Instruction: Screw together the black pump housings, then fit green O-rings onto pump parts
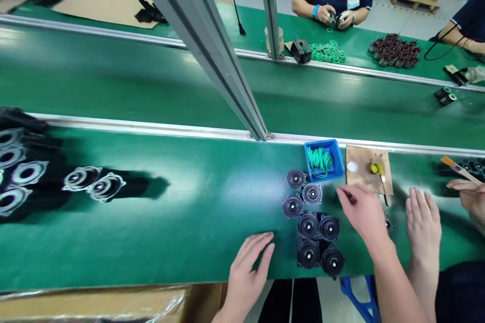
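Observation:
My left hand (252, 265) is open at the front edge of the green table, its thumb apart from the fingers and nothing held. Right of it stands a group of dark round motor housings (307, 225), each with a pale dot at its centre. My right hand (362, 211) reaches past their right side, its fingers curled together; what they hold, if anything, is hidden. Beyond the housings sits a small blue bin (337, 147) with green rubber rings (320, 159) inside. Another round part (387, 222) shows partly behind my right wrist.
A cardboard piece (356, 181) bears a yellow pot (376, 168), a white lid (352, 166) and a brush (385, 192). At right, a co-worker's hand (424, 217) rests beside another with a brush (456, 167). Black cylindrical housings (106, 186) stand left; a metal post (212, 45) slants above.

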The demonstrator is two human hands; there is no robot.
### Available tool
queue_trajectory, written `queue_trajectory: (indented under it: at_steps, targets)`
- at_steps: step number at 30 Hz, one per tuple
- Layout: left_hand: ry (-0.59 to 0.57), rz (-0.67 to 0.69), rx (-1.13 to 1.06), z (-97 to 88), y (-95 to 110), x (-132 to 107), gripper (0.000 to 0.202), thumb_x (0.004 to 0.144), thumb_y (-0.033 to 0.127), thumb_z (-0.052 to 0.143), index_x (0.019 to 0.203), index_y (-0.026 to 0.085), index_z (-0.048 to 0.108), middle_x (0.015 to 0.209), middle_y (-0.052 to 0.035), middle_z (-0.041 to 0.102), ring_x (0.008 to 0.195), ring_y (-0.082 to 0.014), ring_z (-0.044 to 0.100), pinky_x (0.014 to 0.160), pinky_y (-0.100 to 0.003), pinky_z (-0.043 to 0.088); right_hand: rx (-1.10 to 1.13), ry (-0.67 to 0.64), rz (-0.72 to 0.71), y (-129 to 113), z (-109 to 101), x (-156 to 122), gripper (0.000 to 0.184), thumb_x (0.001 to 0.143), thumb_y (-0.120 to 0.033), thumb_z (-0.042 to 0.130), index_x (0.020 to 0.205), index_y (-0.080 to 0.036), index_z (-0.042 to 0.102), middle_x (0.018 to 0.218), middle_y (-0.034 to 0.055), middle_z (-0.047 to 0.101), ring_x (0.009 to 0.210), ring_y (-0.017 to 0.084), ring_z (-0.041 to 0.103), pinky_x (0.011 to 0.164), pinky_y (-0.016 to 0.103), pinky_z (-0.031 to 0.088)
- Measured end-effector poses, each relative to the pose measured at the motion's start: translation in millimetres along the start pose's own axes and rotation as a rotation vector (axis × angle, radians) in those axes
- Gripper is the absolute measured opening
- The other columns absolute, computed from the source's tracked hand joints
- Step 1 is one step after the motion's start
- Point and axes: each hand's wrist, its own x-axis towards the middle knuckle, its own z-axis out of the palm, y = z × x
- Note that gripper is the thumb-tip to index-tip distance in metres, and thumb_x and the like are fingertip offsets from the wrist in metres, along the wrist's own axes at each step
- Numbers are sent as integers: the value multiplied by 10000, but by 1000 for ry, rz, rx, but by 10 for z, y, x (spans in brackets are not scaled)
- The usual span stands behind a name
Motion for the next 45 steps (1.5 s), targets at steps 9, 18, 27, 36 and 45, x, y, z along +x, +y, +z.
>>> queue_trajectory:
  at_steps: [9,18,27,36,45]
  targets:
    - [37,36,-103,136,336,7,264,977,63,658,1189,208,722,1127,-98,776,1063,-231,727,906,-402,657,27,-10,80,-104,401,734,291,947,-336,750,681,-220,724,683,24,643,608,191,554,595,308,301]
    - [-39,225,-48,200,668,189,282,930,39,712,1185,160,725,1272,-133,720,1304,-293,584,1054,-462,578,469,-102,248,-106,-87,-295,495,1062,-625,560,873,-177,651,693,-14,522,612,150,476,564,250,387]
    - [-409,204,163,389,915,355,153,1035,353,626,1079,213,668,1531,-66,622,1532,-373,409,1250,-643,336,254,-234,-213,719,-576,54,606,1032,-704,552,664,-222,547,614,32,554,586,201,594,524,288,504]
    - [-479,282,268,510,966,335,280,1042,442,593,1075,168,641,1615,-150,527,1606,-381,293,1280,-667,252,172,-147,-280,1685,-1005,1056,606,1097,-636,377,776,-251,717,769,88,632,890,277,717,863,483,596]
    - [-584,350,171,573,985,685,401,1059,442,558,1307,129,590,1567,-208,567,1633,-357,257,1327,-718,64,125,22,-332,596,132,-935,463,1065,-391,702,1483,-206,624,1073,102,684,874,215,712,766,318,650]
